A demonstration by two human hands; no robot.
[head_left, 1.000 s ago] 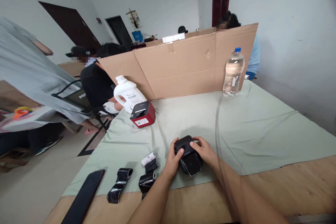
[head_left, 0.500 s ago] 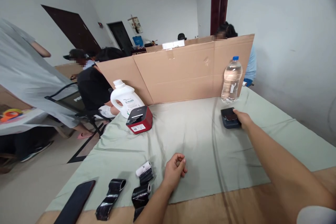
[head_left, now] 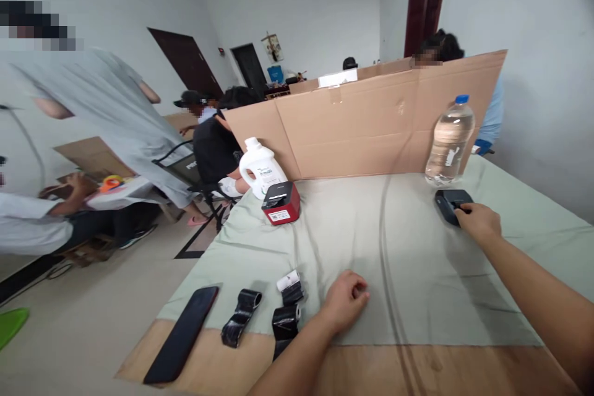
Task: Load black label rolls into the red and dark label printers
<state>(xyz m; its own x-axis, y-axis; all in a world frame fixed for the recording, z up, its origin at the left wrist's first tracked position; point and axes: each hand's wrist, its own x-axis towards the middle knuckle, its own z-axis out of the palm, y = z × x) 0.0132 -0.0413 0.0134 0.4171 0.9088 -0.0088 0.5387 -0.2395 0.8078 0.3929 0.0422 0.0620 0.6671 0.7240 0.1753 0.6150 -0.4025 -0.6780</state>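
Note:
My right hand (head_left: 480,221) has its fingers bent against the near right edge of a small black box-shaped device (head_left: 446,203), which looks like a portable printer. The fingertips partly cover its top. On the pale green cloth (head_left: 352,229), my left hand (head_left: 346,302) rests with curled fingers and nothing visible in them. Left of that wrist lie a small white-and-black roll (head_left: 290,284), a black glossy roll (head_left: 285,322) partly behind my forearm, and another black roll (head_left: 241,317) with its strip unrolled. A large clear bottle with a blue cap (head_left: 450,142) stands just behind the device.
A red-and-black printer (head_left: 282,203) and a white jug (head_left: 263,167) stand at the table's left edge. A cardboard screen (head_left: 352,130) closes off the back. A long dark phone-like slab (head_left: 183,334) lies front left. Other people sit and stand beyond the table.
The view has swung left, so everything sits further right. My right fingers have shifted on the black device, and the brownish patch on its top no longer shows. My left hand stays curled.

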